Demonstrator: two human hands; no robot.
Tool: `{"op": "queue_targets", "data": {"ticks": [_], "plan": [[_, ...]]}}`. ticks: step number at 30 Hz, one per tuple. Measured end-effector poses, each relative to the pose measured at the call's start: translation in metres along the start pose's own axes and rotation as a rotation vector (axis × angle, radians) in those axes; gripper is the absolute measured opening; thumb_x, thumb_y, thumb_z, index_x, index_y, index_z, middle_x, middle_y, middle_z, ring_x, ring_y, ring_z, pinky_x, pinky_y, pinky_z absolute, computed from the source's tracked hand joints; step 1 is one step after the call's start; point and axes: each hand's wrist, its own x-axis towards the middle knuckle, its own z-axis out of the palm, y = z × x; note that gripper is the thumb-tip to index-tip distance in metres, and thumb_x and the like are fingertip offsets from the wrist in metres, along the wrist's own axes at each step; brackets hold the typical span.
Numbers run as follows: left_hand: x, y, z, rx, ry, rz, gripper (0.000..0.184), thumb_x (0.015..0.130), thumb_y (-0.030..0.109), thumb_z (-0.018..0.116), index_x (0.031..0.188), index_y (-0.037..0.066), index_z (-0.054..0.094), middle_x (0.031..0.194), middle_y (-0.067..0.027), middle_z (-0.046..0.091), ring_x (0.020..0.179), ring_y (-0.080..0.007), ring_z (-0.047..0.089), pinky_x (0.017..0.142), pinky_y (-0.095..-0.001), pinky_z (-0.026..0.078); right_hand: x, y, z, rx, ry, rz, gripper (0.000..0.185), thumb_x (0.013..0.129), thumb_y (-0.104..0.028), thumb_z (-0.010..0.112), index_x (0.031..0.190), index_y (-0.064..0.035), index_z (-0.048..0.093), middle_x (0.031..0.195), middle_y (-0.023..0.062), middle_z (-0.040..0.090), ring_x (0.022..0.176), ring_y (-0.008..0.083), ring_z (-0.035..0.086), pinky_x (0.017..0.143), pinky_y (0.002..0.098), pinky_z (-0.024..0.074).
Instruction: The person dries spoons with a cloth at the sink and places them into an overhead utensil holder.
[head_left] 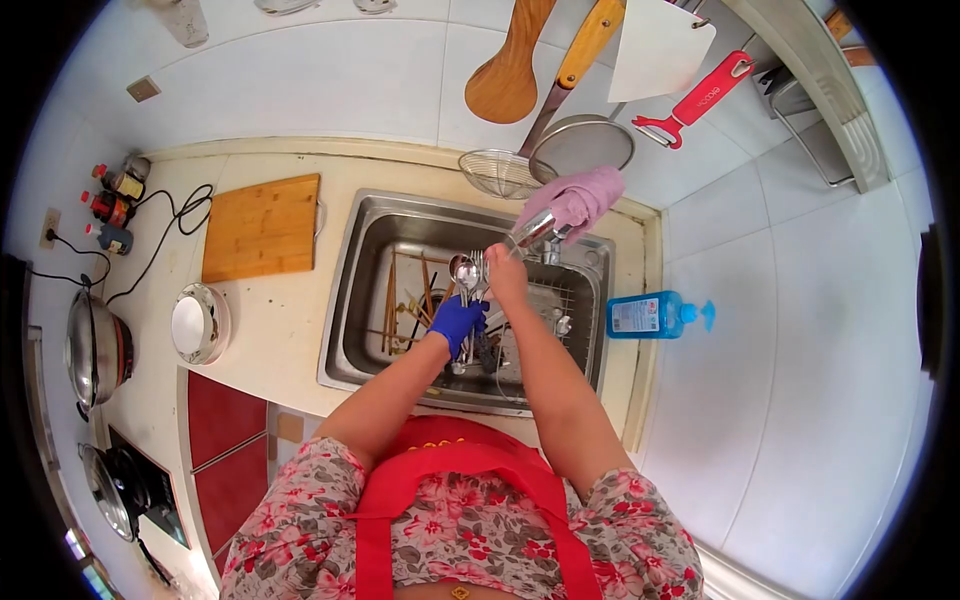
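Observation:
My left hand (457,322), in a blue glove, is closed around a bunch of cutlery over the sink (340,330). Spoons (465,272) and forks (478,262) stick up out of it, heads toward the tap. My bare right hand (507,275) is beside the fork tines, just below the tap (533,230). Its fingers curl in, and what they hold is hidden. Chopsticks (390,300) and more cutlery lie in the sink under my hands. A dark, rough-looking lump (487,355) shows below the glove; its kind is unclear.
A pink cloth (580,200) drapes over the tap. Right of the sink is a blue soap bottle (645,315). To the left are a cutting board (262,228) and stacked bowls (198,325). A strainer (583,148) and wooden spatula (503,88) hang above.

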Motion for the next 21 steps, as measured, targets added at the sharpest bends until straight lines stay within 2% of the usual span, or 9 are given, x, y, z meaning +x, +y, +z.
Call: {"op": "queue_targets", "data": {"ticks": [4, 5, 8, 10, 13, 17, 19, 20, 21], "plan": [[0.009, -0.003, -0.008, -0.163, -0.02, -0.023, 0.007, 0.081, 0.007, 0.052, 0.087, 0.004, 0.052, 0.064, -0.0054, 0.053, 0.051, -0.0155, 0.052, 0.046, -0.0271, 0.043, 0.007, 0.009, 0.015, 0.366, 0.005, -0.037, 0.02, 0.086, -0.019, 0.044, 0.101, -0.0063, 0.05, 0.084, 0.0175, 0.055, 0.069, 0.0326, 0.055, 0.062, 0.0373, 0.0443], [0.011, -0.001, -0.01, -0.202, -0.005, -0.024, 0.006, 0.082, 0.007, 0.051, 0.087, 0.004, 0.052, 0.065, -0.0054, 0.053, 0.051, -0.0158, 0.052, 0.047, -0.0275, 0.044, 0.001, 0.003, 0.019, 0.637, -0.098, 0.094, 0.024, 0.086, -0.023, 0.045, 0.1, -0.0042, 0.05, 0.084, 0.0192, 0.055, 0.069, 0.0339, 0.054, 0.062, 0.0374, 0.044], [0.018, -0.003, -0.014, -0.229, -0.018, -0.04, 0.006, 0.082, 0.007, 0.05, 0.088, 0.005, 0.051, 0.065, -0.0056, 0.053, 0.052, -0.0164, 0.053, 0.048, -0.0278, 0.045, -0.005, -0.004, 0.013, 0.907, -0.186, 0.232, 0.035, 0.084, -0.029, 0.046, 0.102, 0.0008, 0.049, 0.087, 0.0257, 0.054, 0.076, 0.0388, 0.053, 0.068, 0.04, 0.0426], [0.013, -0.001, -0.008, -0.203, -0.014, -0.027, 0.006, 0.082, 0.007, 0.05, 0.087, 0.004, 0.052, 0.065, -0.0058, 0.054, 0.053, -0.0164, 0.053, 0.048, -0.0273, 0.044, 0.006, 0.01, 0.023, 0.293, 0.055, 0.13, 0.035, 0.084, -0.029, 0.046, 0.103, 0.0013, 0.049, 0.093, 0.0265, 0.054, 0.083, 0.0408, 0.053, 0.073, 0.0425, 0.0411], [0.008, 0.005, 0.002, -0.161, -0.082, -0.035, 0.006, 0.08, 0.006, 0.052, 0.084, 0.004, 0.055, 0.067, -0.0061, 0.055, 0.054, -0.016, 0.053, 0.048, -0.0262, 0.043, 0.009, 0.008, 0.011, 0.244, -0.01, 0.228, 0.036, 0.084, -0.029, 0.046, 0.102, 0.0018, 0.05, 0.095, 0.027, 0.054, 0.087, 0.0419, 0.052, 0.074, 0.0448, 0.0403], [0.016, 0.009, 0.002, -0.127, -0.087, -0.044, 0.007, 0.08, 0.005, 0.052, 0.086, 0.004, 0.054, 0.066, -0.0057, 0.055, 0.053, -0.0161, 0.053, 0.048, -0.026, 0.043, 0.014, 0.016, 0.015, 0.373, -0.057, 0.245, 0.034, 0.085, -0.028, 0.045, 0.1, 0.0027, 0.051, 0.091, 0.0243, 0.055, 0.085, 0.0386, 0.053, 0.073, 0.0423, 0.0408], [0.034, -0.003, -0.006, -0.281, -0.132, -0.013, 0.009, 0.079, 0.004, 0.052, 0.088, 0.005, 0.053, 0.069, -0.005, 0.055, 0.056, -0.0156, 0.054, 0.05, -0.0252, 0.044, 0.012, 0.022, 0.029, 0.701, -0.123, 0.312, 0.026, 0.085, -0.017, 0.045, 0.101, 0.0016, 0.05, 0.088, 0.0167, 0.056, 0.08, 0.0275, 0.055, 0.07, 0.0361, 0.0414], [0.041, -0.005, -0.006, -0.283, -0.137, -0.016, 0.009, 0.079, 0.004, 0.052, 0.088, 0.005, 0.053, 0.069, -0.005, 0.055, 0.056, -0.0156, 0.054, 0.05, -0.0252, 0.044, 0.006, 0.021, 0.026, 0.697, -0.12, 0.315, 0.026, 0.085, -0.017, 0.045, 0.101, 0.0016, 0.05, 0.088, 0.0167, 0.056, 0.08, 0.0275, 0.055, 0.07, 0.0361, 0.0414], [0.046, -0.005, -0.005, -0.303, -0.136, 0.004, 0.013, 0.08, 0.001, 0.049, 0.092, 0.004, 0.053, 0.073, -0.0053, 0.056, 0.061, -0.0152, 0.055, 0.054, -0.0254, 0.045, -0.006, 0.003, 0.006, 0.844, -0.146, 0.297, 0.022, 0.084, -0.011, 0.045, 0.101, 0.0008, 0.05, 0.088, 0.0125, 0.056, 0.079, 0.0219, 0.054, 0.07, 0.033, 0.0409]]}}
